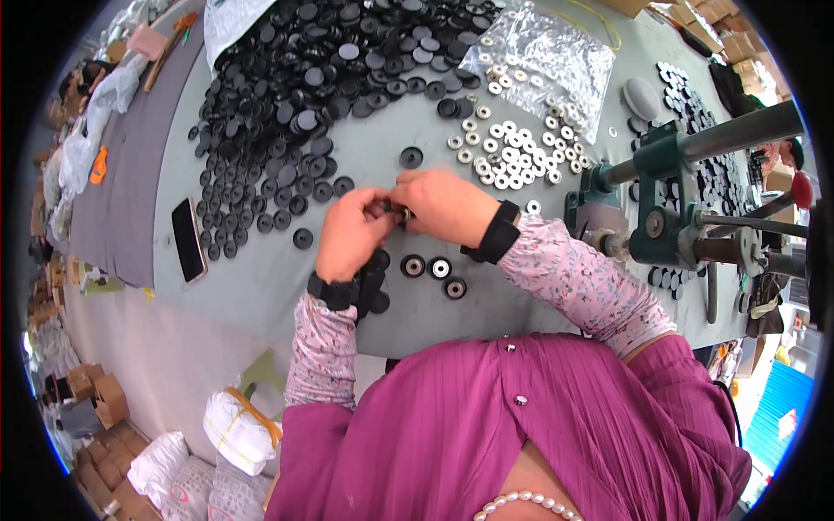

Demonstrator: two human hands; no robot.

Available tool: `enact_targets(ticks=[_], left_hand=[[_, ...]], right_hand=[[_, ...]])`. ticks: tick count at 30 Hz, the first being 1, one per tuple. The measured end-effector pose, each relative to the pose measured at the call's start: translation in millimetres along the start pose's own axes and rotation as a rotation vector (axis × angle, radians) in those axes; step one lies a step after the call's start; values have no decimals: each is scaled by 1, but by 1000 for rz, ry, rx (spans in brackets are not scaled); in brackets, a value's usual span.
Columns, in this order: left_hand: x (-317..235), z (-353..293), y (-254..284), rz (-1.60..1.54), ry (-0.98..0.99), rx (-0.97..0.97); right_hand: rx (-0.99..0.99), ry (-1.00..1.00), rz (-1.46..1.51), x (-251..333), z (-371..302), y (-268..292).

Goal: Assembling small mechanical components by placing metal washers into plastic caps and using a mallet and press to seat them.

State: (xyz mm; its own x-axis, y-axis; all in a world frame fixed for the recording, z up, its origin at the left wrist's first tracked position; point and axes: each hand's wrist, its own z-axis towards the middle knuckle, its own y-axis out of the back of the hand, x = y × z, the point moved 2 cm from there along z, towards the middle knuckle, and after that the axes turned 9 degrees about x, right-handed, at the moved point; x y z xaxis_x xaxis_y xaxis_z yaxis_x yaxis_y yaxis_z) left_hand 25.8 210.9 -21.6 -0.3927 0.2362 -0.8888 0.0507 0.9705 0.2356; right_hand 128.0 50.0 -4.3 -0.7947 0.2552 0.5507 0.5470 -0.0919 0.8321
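My left hand (352, 230) and my right hand (447, 207) meet over the middle of the table, fingertips pinched together. A small dark piece shows between them, mostly hidden by the fingers. Just below lie black round caps with silver rings set in them, among them one cap (413, 266) and another (454, 286). More black caps (375, 291) lie partly under my left wrist. Beyond my hands a single black cap (411, 157) lies alone. To the right of it many loose silver rings (521, 156) are spread out.
A large heap of black caps (304, 87) covers the far left. A clear plastic bag (565, 61) lies behind the rings. The green lever press (656, 187) stands at my right, with more caps (695, 130) beyond it. A phone (188, 240) lies near the left edge.
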Motion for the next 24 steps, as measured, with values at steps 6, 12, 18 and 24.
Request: enact_targets(ticks=[6,12,18,24], left_hand=[[-33,-7,-22,259,-37,-42],[-35,30,-13,471,-427,-328],[-33,31,-5,512,-235,-174],[-35,43,-10,508,-335,-311]], right_hand=[[-504,-307,-256,-89,2,71],[-294,-234,-237,-87,17,38],[-384,-180,-68,-94,11,58],[-31,-379,-137,-61,5,64]])
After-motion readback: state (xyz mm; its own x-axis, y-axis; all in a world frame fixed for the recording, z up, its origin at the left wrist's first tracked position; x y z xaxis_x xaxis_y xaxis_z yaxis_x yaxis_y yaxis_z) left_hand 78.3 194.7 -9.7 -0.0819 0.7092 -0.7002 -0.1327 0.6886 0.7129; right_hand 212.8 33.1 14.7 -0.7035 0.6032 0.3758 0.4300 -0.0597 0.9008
